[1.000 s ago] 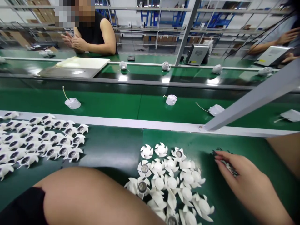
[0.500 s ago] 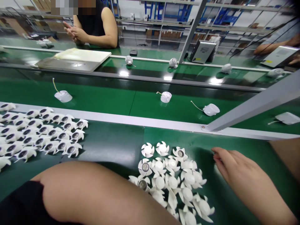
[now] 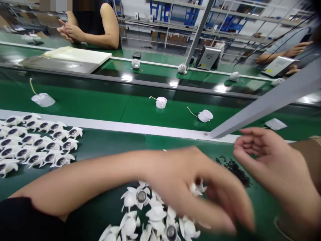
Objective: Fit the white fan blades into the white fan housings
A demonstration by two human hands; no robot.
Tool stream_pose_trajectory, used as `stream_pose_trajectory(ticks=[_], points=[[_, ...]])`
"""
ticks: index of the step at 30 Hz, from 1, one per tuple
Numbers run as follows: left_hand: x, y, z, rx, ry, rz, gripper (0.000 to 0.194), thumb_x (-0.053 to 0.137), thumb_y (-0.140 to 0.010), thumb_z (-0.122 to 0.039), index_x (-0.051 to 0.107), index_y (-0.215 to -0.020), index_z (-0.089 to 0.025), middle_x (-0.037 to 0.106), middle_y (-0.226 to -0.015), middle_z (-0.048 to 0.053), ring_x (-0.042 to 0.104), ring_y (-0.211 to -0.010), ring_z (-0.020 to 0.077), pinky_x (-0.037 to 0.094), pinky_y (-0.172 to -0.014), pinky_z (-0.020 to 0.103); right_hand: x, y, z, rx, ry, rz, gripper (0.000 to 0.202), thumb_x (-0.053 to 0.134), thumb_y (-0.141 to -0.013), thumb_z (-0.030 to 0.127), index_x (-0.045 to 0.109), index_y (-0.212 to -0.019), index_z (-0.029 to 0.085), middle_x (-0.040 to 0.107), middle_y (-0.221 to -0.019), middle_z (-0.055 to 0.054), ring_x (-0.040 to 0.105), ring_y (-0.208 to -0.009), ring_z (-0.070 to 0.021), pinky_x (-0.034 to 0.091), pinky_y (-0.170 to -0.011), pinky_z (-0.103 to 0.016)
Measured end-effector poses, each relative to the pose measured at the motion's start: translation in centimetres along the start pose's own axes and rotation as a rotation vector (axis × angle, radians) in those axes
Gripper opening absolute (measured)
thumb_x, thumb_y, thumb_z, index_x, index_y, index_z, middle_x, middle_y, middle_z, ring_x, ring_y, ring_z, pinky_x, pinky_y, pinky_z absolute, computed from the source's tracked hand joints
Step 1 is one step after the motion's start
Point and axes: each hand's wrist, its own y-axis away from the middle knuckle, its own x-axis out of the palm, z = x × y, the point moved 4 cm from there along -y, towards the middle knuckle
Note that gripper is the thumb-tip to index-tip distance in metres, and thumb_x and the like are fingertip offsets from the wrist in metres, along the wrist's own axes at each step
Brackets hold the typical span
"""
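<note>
A loose pile of white fan impellers [image 3: 150,211] lies on the green bench in front of me. My left hand [image 3: 198,187] reaches across over the pile, blurred by motion, with its fingers closed around one white impeller [image 3: 198,188]. My right hand [image 3: 268,160] hovers at the right, fingers curled but apart, and nothing shows in them. It hangs just above and to the right of a small heap of tiny dark pieces [image 3: 235,168].
Rows of impellers with dark hubs [image 3: 37,147] are laid out at the left. White round housings with wires [image 3: 161,102] ride the green conveyor beyond a grey rail. A slanted grey bar [image 3: 263,107] crosses on the right, above a brown box [image 3: 312,157]. A person [image 3: 97,23] sits opposite.
My left arm has swung forward and right, bringing the hand over the impeller pile. My right hand has lifted off the dark pieces and drawn upward. The view has shifted a little.
</note>
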Motion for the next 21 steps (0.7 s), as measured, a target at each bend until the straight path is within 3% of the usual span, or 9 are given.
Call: stream_pose_trajectory(ticks=[3, 6, 9, 11, 14, 17, 21], points=[[-1.7, -1.3, 3.9, 0.008, -0.055, -0.105, 0.034, 0.07, -0.083, -0.027, 0.066, -0.117, -0.024, 0.07, -0.113, 0.004, 0.066, -0.101, 0.0163, 0.051, -0.087, 0.025, 1.1, -0.6, 2.2, 0.066, -0.303, 0.054, 0.036, 0.07, -0.073, 0.033, 0.058, -0.105, 0.023, 0.067, -0.082, -0.005, 0.066, -0.073, -0.0189, 0.055, -0.066, -0.032], [-1.3, -2.2, 7.2, 0.036, -0.163, -0.053, 0.046, 0.078, -0.075, -0.031, 0.066, -0.118, -0.018, 0.068, -0.114, 0.009, 0.063, -0.105, 0.0218, 0.048, -0.094, 0.031, 4.0, 0.7, 3.3, 0.054, -0.462, 0.237, 0.032, 0.069, -0.075, 0.028, 0.058, -0.104, 0.021, 0.067, -0.08, -0.003, 0.066, -0.07, -0.0164, 0.055, -0.062, -0.028], [-0.6, -2.4, 8.6, 0.054, -0.201, 0.003, 0.044, 0.08, -0.072, -0.03, 0.069, -0.113, -0.018, 0.068, -0.113, 0.008, 0.063, -0.106, 0.0224, 0.047, -0.095, 0.031, 6.9, 2.6, 3.5, 0.036, -0.434, 0.47, 0.03, 0.064, -0.077, 0.023, 0.058, -0.107, 0.022, 0.068, -0.078, -0.001, 0.063, -0.064, -0.014, 0.052, -0.056, -0.025], [-0.6, -2.4, 8.8, 0.049, -0.175, -0.006, 0.033, 0.078, -0.074, -0.027, 0.072, -0.106, -0.02, 0.07, -0.109, 0.006, 0.063, -0.102, 0.0202, 0.047, -0.091, 0.028, 8.1, 3.4, 3.3, 0.048, -0.423, 0.552, 0.03, 0.063, -0.077, 0.022, 0.057, -0.106, 0.022, 0.067, -0.075, 0.001, 0.06, -0.059, -0.0128, 0.05, -0.053, -0.024], [-1.1, -2.5, 9.5, -0.053, -0.109, -0.108, 0.026, 0.073, -0.077, -0.025, 0.073, -0.103, -0.021, 0.072, -0.097, 0.002, 0.064, -0.091, 0.0166, 0.047, -0.08, 0.025, 9.1, 3.6, 2.8, 0.113, -0.472, 0.569, 0.031, 0.061, -0.079, 0.022, 0.055, -0.109, 0.022, 0.066, -0.076, 0.001, 0.061, -0.059, -0.0126, 0.05, -0.053, -0.024], [-1.3, -2.5, 10.5, -0.19, -0.024, -0.217, 0.043, 0.074, -0.073, -0.025, 0.068, -0.115, -0.022, 0.072, -0.1, 0.001, 0.064, -0.087, 0.015, 0.047, -0.073, 0.024, 9.4, 2.9, 2.2, 0.136, -0.493, 0.486, 0.031, 0.062, -0.081, 0.023, 0.053, -0.111, 0.023, 0.068, -0.082, 0.0, 0.064, -0.068, -0.0135, 0.052, -0.059, -0.024], [-1.2, -2.6, 11.2, -0.249, 0.064, -0.259, 0.058, 0.074, -0.067, -0.022, 0.057, -0.123, -0.024, 0.073, -0.104, 0.001, 0.064, -0.084, 0.0141, 0.047, -0.072, 0.024, 9.6, 2.0, 2.2, -0.025, -0.363, 0.418, 0.029, 0.062, -0.083, 0.021, 0.054, -0.111, 0.024, 0.069, -0.084, 0.002, 0.063, -0.067, -0.0122, 0.052, -0.061, -0.023]])
